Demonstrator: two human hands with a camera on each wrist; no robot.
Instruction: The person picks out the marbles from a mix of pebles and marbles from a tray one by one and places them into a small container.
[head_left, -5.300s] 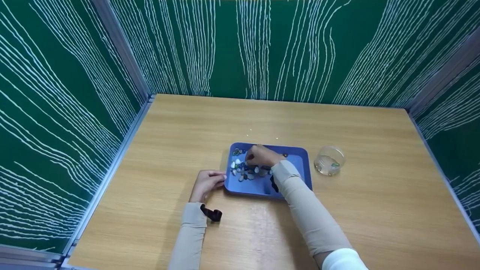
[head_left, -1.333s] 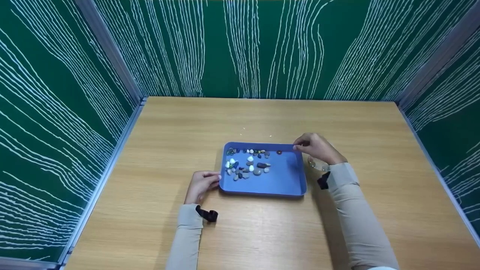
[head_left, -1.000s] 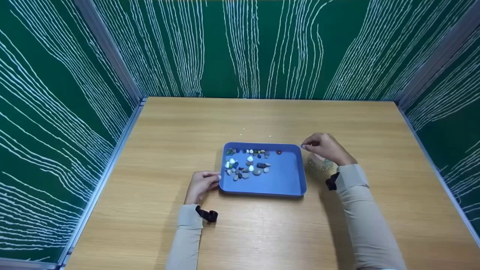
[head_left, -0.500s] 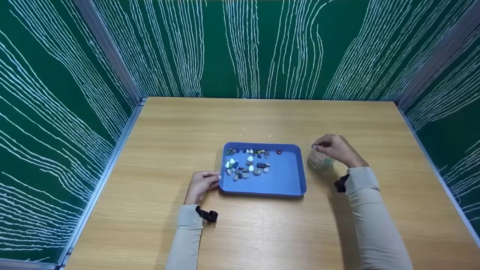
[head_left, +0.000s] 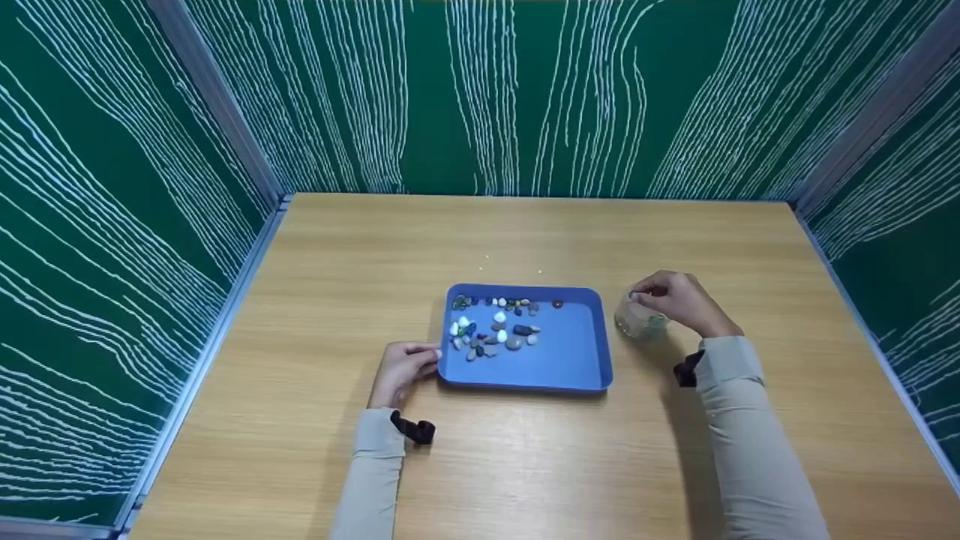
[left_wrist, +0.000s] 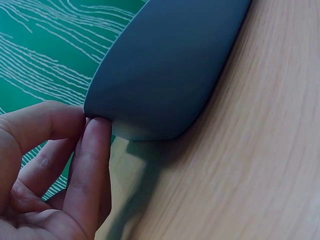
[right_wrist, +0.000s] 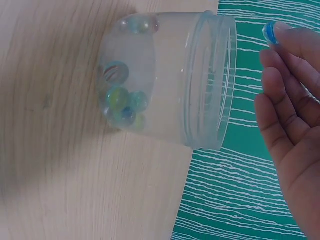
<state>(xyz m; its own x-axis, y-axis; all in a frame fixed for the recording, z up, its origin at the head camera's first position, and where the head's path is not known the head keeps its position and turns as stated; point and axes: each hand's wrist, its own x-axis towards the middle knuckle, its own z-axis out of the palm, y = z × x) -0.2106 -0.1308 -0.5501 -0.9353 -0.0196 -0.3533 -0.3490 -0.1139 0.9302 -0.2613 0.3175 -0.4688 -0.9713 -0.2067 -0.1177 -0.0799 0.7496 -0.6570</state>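
Observation:
A blue plastic tray (head_left: 566,349) lies on the table with several pebbles (head_left: 514,343) and glass marbles spread over its left half and along its back. At its left edge my left hand (head_left: 401,373) pinches the rim between thumb and fingers; the left wrist view shows the tray's outer wall (left_wrist: 160,70) there. My right hand (head_left: 681,301) is over a clear plastic jar (head_left: 637,324) to the right of the tray. Between its fingertips it holds a blue glass marble (right_wrist: 270,33), just outside the jar's open mouth. Several marbles (right_wrist: 118,98) lie at the jar's bottom.
A single reddish-brown piece (head_left: 557,304) sits near the tray's back right corner. Tiny white bits (head_left: 540,271) dot the wooden table (head_left: 390,247) behind the tray. Green panels (head_left: 450,97) with white wavy lines stand at the back and both sides.
My right hand was among the pieces inside the tray, then lifted out over the tray's right side and moved right to the jar. My left hand keeps its hold on the tray.

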